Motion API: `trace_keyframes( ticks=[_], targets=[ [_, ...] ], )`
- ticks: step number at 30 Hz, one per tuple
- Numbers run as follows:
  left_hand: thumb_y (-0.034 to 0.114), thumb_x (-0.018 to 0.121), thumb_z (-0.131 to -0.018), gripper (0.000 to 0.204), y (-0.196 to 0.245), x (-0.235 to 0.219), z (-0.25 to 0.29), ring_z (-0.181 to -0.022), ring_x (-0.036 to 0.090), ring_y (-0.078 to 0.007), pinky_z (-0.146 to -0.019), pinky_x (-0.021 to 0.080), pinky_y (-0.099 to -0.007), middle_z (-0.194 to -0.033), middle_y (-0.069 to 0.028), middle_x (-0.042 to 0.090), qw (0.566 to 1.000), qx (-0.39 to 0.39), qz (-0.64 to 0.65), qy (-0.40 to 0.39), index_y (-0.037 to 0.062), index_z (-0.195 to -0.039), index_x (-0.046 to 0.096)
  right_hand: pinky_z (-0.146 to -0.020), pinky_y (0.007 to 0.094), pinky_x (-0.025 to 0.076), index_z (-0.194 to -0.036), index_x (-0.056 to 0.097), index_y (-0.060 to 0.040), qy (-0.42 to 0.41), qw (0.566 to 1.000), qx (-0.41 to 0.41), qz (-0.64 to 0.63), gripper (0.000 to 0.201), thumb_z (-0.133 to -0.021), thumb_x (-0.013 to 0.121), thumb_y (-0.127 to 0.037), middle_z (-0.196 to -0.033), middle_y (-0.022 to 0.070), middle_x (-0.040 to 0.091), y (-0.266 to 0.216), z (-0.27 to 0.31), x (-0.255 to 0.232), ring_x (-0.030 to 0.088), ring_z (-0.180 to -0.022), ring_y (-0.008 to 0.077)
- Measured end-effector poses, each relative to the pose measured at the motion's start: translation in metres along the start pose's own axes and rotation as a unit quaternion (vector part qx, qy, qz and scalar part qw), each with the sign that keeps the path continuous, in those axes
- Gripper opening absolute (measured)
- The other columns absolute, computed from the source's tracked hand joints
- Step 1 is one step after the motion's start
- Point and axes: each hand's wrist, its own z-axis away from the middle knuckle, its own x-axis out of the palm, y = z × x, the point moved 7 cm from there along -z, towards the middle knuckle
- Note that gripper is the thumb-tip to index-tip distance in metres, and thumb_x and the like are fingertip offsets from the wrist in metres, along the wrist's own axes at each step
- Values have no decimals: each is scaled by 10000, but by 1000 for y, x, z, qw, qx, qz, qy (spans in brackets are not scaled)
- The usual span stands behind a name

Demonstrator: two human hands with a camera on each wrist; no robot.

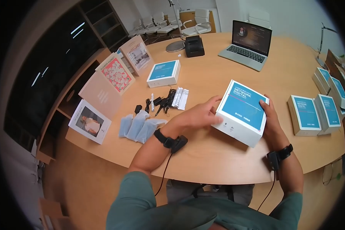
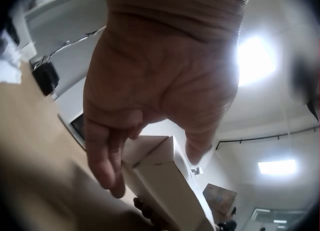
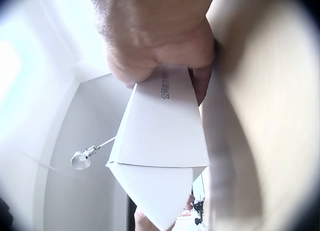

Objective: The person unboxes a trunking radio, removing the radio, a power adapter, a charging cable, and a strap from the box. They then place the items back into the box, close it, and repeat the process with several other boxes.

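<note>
A white box (image 1: 243,105) with a blue "NETWORK DIGITAL" label is held tilted over the front of the table, label facing up. My right hand (image 1: 270,115) grips its right side, thumb on the label and fingers beneath. At the left corner, my left hand (image 1: 204,113) holds the box between thumb and fingers. The left wrist view shows the box end (image 2: 155,153) between the fingers (image 2: 102,161) and the thumb. In the right wrist view, a white side with printed characters (image 3: 172,121) runs out from under the right hand (image 3: 165,56).
A matching box (image 1: 163,73) lies farther back; several more (image 1: 303,115) stand at the right. Left of my hands are black cables and adapters (image 1: 165,102), white wrapped strips (image 1: 180,98) and bluish pouches (image 1: 140,127). Upright books (image 1: 117,74) line the left edge; a laptop (image 1: 245,55) stands behind.
</note>
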Motion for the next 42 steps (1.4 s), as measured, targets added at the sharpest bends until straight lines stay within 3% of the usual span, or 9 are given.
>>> trace_keyframes(
  ticks=[3, 7, 16, 23, 25, 28, 32, 40, 42],
  targets=[
    [157, 868, -865, 1118, 29, 14, 21, -1317, 643, -419, -1069, 572, -496, -1560, -264, 522, 910, 272, -271, 152, 83, -1750, 188, -1128, 437, 569, -1707, 188, -15, -6, 1000, 20, 3, 758, -1135, 625, -251, -1548, 259, 508, 5, 0, 1, 598, -1399, 325],
    [49, 831, -820, 899, 37, 44, 31, -1214, 648, -504, -984, 584, -521, -1489, -284, 563, 833, 230, -469, 185, 95, -1631, 447, -1116, 429, 570, -1684, 239, 12, 19, 999, 29, 37, 717, -1136, 628, -237, -1517, 242, 537, 6, 7, 14, 608, -1375, 312],
    [62, 721, -929, 273, 78, 34, 84, -834, 691, -419, -717, 588, -467, -922, -172, 695, 880, 228, -396, 132, 42, -1201, 702, -1102, 328, 496, -1613, 495, 40, 14, 980, 42, 196, 604, -1179, 539, -377, -1411, 151, 660, -6, 24, 26, 613, -1303, 220],
    [65, 678, -1050, 168, 78, -29, 99, -904, 772, -185, -759, 589, -304, -1033, -97, 757, 909, 132, -148, 367, 37, -1215, 692, -1148, 354, 463, -1632, 462, 8, -230, 962, 13, 149, 573, -1101, 510, -201, -1490, 140, 621, -12, 39, 59, 594, -1344, 230],
    [68, 684, -1061, 207, 59, -46, 84, -1135, 716, -83, -853, 580, -269, -1191, -107, 722, 863, 270, 73, 421, 28, -1265, 684, -1156, 358, 464, -1693, 388, -6, -236, 944, 25, 228, 634, -1076, 506, -90, -1549, 136, 585, 5, 31, 48, 579, -1377, 222],
    [129, 707, -1019, 328, 43, -55, 62, -1223, 729, -345, -1028, 564, -353, -1421, -244, 667, 816, 329, 57, 472, 1, -1315, 652, -1044, 318, 512, -1670, 418, -9, -159, 959, -45, 231, 602, -1087, 563, -38, -1449, 117, 651, 6, 26, 46, 627, -1215, 171],
    [163, 734, -1007, 417, 17, -48, 25, -1430, 600, -403, -1217, 456, -435, -1541, -222, 630, 860, 220, -275, 370, -3, -1381, 656, -893, 296, 531, -1685, 398, -16, -102, 959, -23, 263, 606, -1126, 602, -129, -1272, 85, 721, 17, 13, 24, 637, -1011, 124],
    [133, 700, -1006, 375, -12, -11, -5, -1227, 657, -439, -1074, 528, -477, -1370, -258, 680, 922, 141, -307, 188, -4, -1353, 660, -776, 298, 529, -1629, 523, -146, -118, 927, -58, 353, 533, -1114, 656, -176, -1051, 42, 711, 4, 26, 37, 619, -878, 101],
    [108, 739, -974, 349, 24, -9, 20, -1154, 675, -399, -1011, 548, -461, -1220, -224, 717, 766, 248, -441, 396, 24, -1310, 694, -809, 303, 538, -1584, 574, -125, -125, 924, -64, 355, 493, -1102, 666, -169, -1085, 53, 720, 1, 31, 44, 633, -907, 114]
  ],
)
